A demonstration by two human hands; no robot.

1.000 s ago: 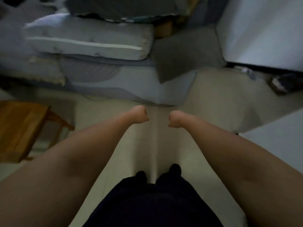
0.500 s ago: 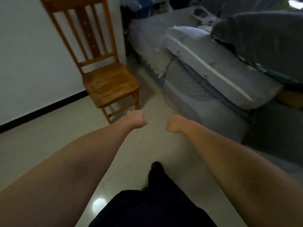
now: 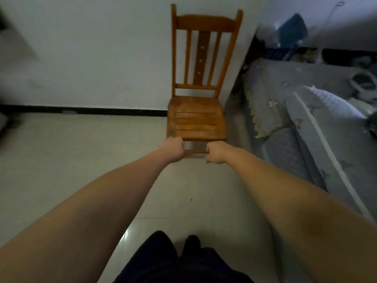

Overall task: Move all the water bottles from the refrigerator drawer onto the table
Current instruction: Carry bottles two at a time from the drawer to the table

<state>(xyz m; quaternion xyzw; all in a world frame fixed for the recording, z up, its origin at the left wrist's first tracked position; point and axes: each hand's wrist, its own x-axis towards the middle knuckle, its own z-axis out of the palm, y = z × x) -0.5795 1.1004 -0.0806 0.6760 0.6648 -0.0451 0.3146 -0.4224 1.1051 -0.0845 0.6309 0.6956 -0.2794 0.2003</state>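
Note:
No water bottle, refrigerator drawer or table shows in the head view. Both my arms stretch straight ahead over the pale tiled floor. My left hand [image 3: 175, 149] is a closed fist holding nothing, just in front of the chair's seat edge. My right hand [image 3: 215, 153] is also curled into an empty fist, a hand's width to its right.
A wooden slat-back chair [image 3: 196, 117] stands against the white wall straight ahead. A grey sofa [image 3: 289, 127] with cushions and clutter fills the right side. Bare tiled floor [image 3: 81, 152] spreads to the left up to a black skirting line.
My view has swung left: the sofa slid to the right edge and the chair came to the centre. Both fists stayed closed and side by side.

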